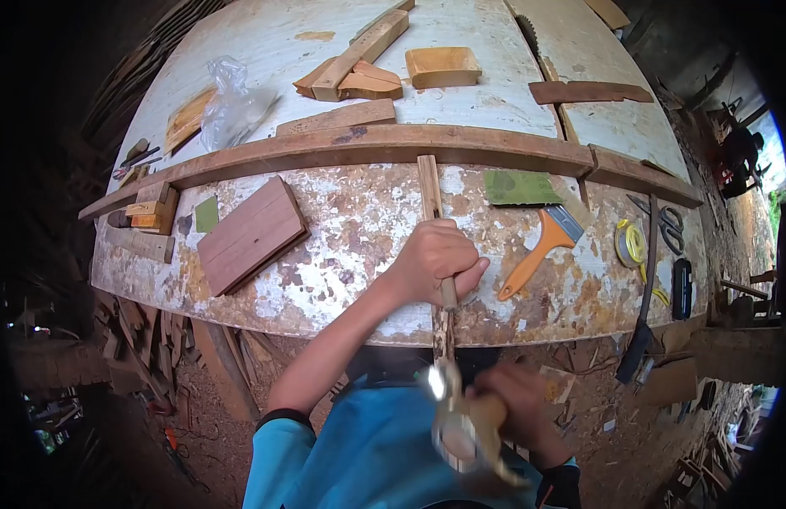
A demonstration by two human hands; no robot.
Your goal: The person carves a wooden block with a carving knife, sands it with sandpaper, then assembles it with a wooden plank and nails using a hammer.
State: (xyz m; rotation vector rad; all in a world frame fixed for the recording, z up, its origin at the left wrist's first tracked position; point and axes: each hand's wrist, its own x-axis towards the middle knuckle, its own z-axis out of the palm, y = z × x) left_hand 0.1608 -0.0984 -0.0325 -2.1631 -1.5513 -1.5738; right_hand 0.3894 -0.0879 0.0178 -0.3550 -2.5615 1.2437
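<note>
My left hand [440,259] is closed in a fist around a narrow wooden stick [429,187]. The stick's far end meets the long wooden rail across the table, and its near end sticks out below my fist. A rough, darker strip of wood [444,332] continues in line with it over the table's front edge. Close to my body, my right hand [516,399] grips a motion-blurred tool [457,437] with a shiny metal part and a yellowish body; I cannot tell its kind. Right of my left hand lies an orange-handled paint brush [537,254] beside green sandpaper [520,188].
A long wooden rail [325,151] crosses the paint-worn table [351,297]. A brown wood block [250,236] lies left. Yellow tape [630,244], scissors [671,229] and a dark-bladed tool [637,348] sit right. Wood pieces [359,55] and a plastic bag [229,102] lie beyond the rail.
</note>
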